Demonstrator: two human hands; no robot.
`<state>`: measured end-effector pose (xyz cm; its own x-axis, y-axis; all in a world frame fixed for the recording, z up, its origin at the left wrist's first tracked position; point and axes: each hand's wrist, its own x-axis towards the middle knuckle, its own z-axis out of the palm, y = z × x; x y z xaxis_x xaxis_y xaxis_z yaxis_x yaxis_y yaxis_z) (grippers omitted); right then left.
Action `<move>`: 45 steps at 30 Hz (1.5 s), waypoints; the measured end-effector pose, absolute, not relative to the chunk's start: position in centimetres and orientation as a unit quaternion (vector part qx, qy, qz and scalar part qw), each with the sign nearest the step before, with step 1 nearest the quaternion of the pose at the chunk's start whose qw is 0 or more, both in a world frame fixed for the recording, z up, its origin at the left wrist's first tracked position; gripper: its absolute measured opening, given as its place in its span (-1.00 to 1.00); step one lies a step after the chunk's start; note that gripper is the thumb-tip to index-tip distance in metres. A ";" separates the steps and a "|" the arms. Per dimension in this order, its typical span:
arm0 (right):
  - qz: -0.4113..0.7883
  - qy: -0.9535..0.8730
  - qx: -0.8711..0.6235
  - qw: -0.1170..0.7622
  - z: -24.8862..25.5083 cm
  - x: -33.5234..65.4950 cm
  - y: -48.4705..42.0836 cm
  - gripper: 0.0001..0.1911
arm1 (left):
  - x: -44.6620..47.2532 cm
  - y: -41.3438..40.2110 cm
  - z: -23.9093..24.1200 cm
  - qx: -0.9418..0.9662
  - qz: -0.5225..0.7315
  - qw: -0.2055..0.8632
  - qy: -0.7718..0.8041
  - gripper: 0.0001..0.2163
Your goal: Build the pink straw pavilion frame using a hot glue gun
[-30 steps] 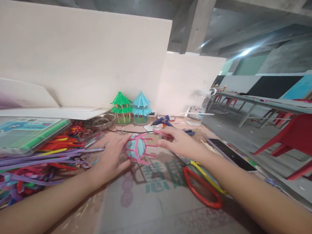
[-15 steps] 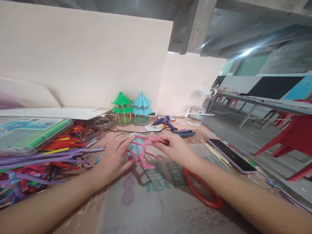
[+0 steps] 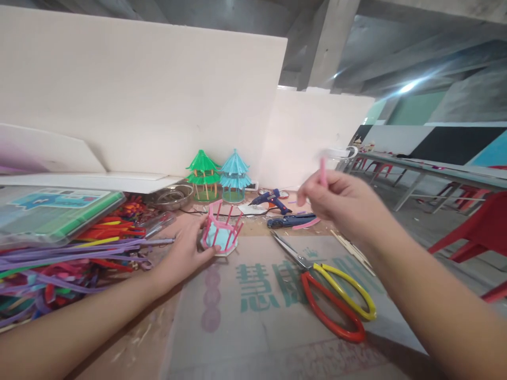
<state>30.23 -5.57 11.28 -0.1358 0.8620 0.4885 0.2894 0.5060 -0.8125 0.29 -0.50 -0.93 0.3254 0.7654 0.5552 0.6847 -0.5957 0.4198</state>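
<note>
My left hand point(image 3: 186, 250) has its thumb and fingers closed on a small pavilion frame point(image 3: 222, 236), which has a light-blue base, pink edging and several upright pink sticks. The frame stands base down on the mat, its far left side edged by a raised pink strip. My right hand point(image 3: 336, 203) is lifted at the right, away from the frame, pinching a short pink strip point(image 3: 323, 171) that points up. Below it lie scissors point(image 3: 304, 262) with one red and one yellow handle loop, blades partly apart.
Green point(image 3: 203, 171) and blue point(image 3: 235, 174) model pavilions stand at the back beside a blue glue gun point(image 3: 273, 199). Dark-blue pliers point(image 3: 291, 219) lie in front, near a curved pink strip point(image 3: 307, 224). Colourful pipe cleaners point(image 3: 79, 258) and a plastic case point(image 3: 59, 214) fill the left.
My right hand has moved up and right, away from the frame, with a pink strip in it. The frame has turned from tilted to upright in my left hand. The scissors are now uncovered.
</note>
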 end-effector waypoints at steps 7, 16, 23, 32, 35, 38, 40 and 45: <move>0.255 -0.847 -0.352 0.306 10.4 29.1 -7.3 -0.73 | 0.4 -0.2 -0.5 0.797 0.356 0.102 0.477 -0.50; 0.294 -0.920 -0.254 0.047 2.9 23.7 -6.6 -0.60 | 0.3 -0.1 -0.9 0.802 0.351 0.126 0.467 -0.51; 0.281 -0.921 -0.257 0.084 2.3 22.9 -7.9 -0.90 | 0.3 -0.1 -1.2 0.804 0.360 0.117 0.459 -0.52; 0.376 -0.867 -0.301 0.128 2.1 22.9 -7.0 -0.86 | 0.3 -0.1 -1.1 0.802 0.361 0.125 0.460 -0.52; 0.370 -0.872 -0.295 0.125 1.5 22.8 -6.9 -0.81 | 0.4 -0.2 -1.0 0.806 0.361 0.123 0.453 -0.56; 0.372 -0.870 -0.299 0.124 1.5 22.8 -6.9 -0.81 | 0.5 -0.2 -1.0 0.808 0.365 0.120 0.448 -0.58; 0.372 -0.875 -0.293 0.103 2.3 23.3 -7.0 -0.83 | 0.5 -0.2 -1.0 0.807 0.366 0.116 0.448 -0.56; 0.510 -0.845 -0.153 -0.054 7.6 26.3 -8.8 -0.82 | 0.5 -0.3 -0.9 0.803 0.354 0.119 0.464 -0.60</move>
